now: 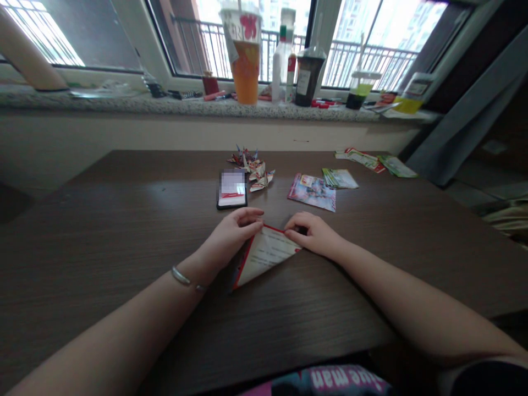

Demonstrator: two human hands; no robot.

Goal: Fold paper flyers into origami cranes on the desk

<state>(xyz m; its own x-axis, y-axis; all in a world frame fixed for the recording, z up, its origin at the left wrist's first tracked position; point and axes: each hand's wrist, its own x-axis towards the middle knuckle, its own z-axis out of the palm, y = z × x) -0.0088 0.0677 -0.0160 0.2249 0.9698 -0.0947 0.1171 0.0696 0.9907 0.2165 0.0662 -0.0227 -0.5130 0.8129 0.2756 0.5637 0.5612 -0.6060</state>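
Observation:
A folded sheet of printed paper, cream with red edges, forms a triangle between my hands, low over the table or resting on it. My left hand pinches its upper left corner, thumb on top. At the upper right edge, the fingers and thumb of my right hand close on the same sheet. Just beyond my left hand lies a phone with its screen lit. Several folded paper figures in red, white and blue sit beside the phone.
A colourful printed sheet and small printed papers lie on the dark wooden table. More paper strips rest at its far right. On the windowsill stand a large orange drink cup, bottles, a dark cup and pens.

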